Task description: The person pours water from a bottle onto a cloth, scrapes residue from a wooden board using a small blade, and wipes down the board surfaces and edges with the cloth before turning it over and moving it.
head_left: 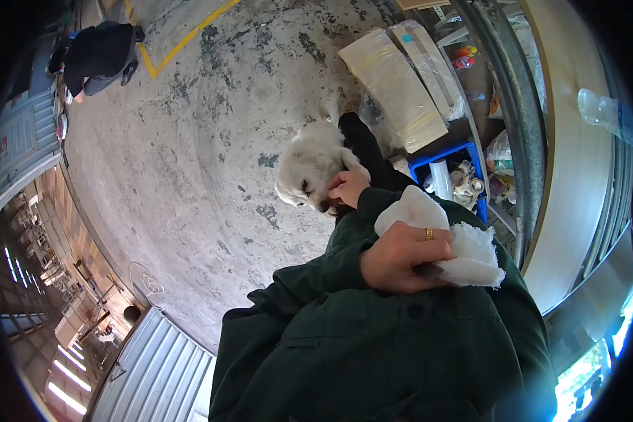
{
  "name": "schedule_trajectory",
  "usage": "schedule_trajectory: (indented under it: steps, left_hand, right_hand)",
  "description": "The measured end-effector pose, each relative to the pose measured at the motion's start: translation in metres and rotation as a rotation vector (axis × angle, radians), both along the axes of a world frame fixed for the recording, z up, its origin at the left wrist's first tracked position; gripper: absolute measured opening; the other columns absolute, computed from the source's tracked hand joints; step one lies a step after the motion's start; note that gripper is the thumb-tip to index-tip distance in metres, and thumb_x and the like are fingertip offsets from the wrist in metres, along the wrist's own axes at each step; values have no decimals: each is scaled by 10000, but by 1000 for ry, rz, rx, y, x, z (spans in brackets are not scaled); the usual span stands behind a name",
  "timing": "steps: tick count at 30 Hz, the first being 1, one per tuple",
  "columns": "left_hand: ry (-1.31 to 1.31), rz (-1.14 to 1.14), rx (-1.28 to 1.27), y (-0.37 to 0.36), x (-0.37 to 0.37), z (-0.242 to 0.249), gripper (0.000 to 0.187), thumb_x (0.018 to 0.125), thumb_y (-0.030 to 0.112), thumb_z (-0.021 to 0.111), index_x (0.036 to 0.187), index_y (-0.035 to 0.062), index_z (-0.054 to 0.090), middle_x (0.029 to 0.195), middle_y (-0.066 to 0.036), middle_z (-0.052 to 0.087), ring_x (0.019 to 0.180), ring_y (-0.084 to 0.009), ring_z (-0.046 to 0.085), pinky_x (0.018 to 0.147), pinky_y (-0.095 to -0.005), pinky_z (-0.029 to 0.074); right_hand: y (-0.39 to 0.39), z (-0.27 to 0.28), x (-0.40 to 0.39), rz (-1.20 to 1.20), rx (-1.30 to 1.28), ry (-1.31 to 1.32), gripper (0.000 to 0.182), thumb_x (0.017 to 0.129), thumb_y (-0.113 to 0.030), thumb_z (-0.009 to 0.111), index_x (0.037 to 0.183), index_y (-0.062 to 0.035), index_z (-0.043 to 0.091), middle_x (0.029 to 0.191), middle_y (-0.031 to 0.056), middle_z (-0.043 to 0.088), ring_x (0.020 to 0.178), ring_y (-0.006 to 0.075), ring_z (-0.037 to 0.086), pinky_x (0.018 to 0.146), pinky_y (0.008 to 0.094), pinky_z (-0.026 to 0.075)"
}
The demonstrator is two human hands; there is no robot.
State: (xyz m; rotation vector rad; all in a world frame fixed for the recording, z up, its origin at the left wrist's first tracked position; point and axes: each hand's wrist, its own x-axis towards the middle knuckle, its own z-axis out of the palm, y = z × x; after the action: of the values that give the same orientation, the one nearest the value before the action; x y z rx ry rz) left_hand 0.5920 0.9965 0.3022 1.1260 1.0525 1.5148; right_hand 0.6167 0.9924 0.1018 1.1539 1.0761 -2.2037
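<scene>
A torn, soft white piece (477,247), like bread or wadding, has one smooth rounded side and rough, fluffy edges. My left hand (406,257), with a ring on one finger, is closed around it in front of my chest. Farther forward, a white puppy (309,165) is up against my dark-trousered leg, head turned toward my right hand (349,188). The curled fingers of that hand are at the puppy's mouth and touch its muzzle. Whether anything small lies between them is hidden.
Film-wrapped boards (394,88) lie at the upper right, beside a blue crate (482,179) holding assorted items. A thick metal pipe (517,105) and a pale board (573,155) run along the right. At upper left, a person in dark clothes (105,56) bends near a yellow floor line (190,35).
</scene>
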Motion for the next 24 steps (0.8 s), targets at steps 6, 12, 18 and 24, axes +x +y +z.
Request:
schedule_trajectory:
  steps: [6,12,18,24]
  left_hand:
    - [16,-6,-92,17,8,14,203,671,44,686,814,6,548,733,-71,558,660,-168,553,590,-260,419]
    - [34,12,-242,53,46,32,219,752,133,655,903,16,548,734,-61,566,679,-96,531,623,-246,426]
    - [280,-191,-252,92,92,41,263,778,204,637,935,20,533,708,-55,543,648,-71,493,587,-224,413]
    - [-238,-510,-405,100,123,47,276,774,179,633,971,17,526,769,-16,540,667,-46,487,569,-224,410]
  right_hand:
    - [110,84,27,145,68,195,298,809,-282,533,1032,-91,583,926,3,601,822,100,544,738,255,401]
    - [153,227,184,-639,-29,542,940,673,-756,318,1167,35,437,1134,166,491,1001,271,511,869,371,400]
    - [135,263,244,-500,1297,379,403,632,-217,730,906,46,596,1046,166,543,995,246,502,841,348,384]
    - [109,267,283,-1162,1027,239,237,805,-75,540,1015,34,536,953,57,571,855,114,527,765,236,398]
